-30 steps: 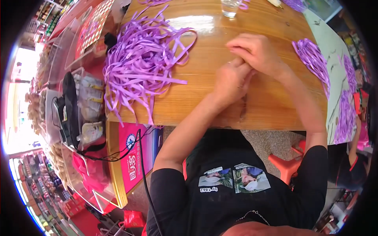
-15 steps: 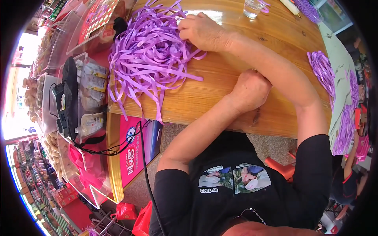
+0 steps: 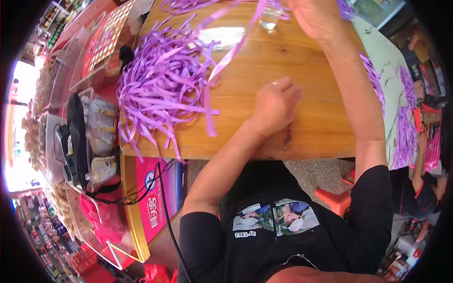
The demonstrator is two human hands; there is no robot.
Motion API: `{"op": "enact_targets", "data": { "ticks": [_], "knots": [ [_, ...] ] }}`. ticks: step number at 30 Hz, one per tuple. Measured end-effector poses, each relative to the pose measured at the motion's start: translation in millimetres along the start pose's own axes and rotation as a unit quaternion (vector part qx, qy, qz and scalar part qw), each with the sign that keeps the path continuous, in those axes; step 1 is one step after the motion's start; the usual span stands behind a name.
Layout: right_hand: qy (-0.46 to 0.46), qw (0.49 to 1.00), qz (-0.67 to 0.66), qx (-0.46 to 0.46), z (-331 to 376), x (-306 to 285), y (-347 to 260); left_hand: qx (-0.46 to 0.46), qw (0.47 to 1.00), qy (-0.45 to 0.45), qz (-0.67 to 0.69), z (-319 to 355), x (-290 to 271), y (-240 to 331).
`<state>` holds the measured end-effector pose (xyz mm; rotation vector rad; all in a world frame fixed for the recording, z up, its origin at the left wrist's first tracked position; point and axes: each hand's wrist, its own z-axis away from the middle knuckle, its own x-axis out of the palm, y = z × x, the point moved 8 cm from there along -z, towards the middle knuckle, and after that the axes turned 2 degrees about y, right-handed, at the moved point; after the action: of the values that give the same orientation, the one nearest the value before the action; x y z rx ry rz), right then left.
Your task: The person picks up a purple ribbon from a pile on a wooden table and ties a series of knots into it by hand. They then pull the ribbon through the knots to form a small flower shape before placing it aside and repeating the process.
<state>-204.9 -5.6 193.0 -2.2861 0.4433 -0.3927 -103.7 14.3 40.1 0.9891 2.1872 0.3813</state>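
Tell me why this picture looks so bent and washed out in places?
In the head view, the fisheye lens bows the wooden table edge and leaves black corners; a window glare patch shines on the tabletop; daylight at the left rim is blown out white; the purple ribbon strand pulled by the right hand smears with motion, while the left hand looks sharp.

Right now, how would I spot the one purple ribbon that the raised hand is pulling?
Start at the wooden table and find the big heap of purple ribbons on its left side. From the heap's right edge one ribbon rises slanting up to the right hand near the small glass. It alone is stretched straight in the air; the others lie tangled flat.
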Motion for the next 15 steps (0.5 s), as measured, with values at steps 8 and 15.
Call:
{"op": "enact_targets", "data": {
  "ticks": [8,15],
  "knots": [
    [0.19,0.956,0.203,0.09,64.6,-62.1,-34.4,0.061,0.996,0.064,0.023,1.5,-27.8,22.0],
    [0.304,0.939,0.078,0.139,106.8,-111.2,-54.9,-0.233,0.903,-0.234,0.275,16.9,-13.6,17.7]
  ]
}}
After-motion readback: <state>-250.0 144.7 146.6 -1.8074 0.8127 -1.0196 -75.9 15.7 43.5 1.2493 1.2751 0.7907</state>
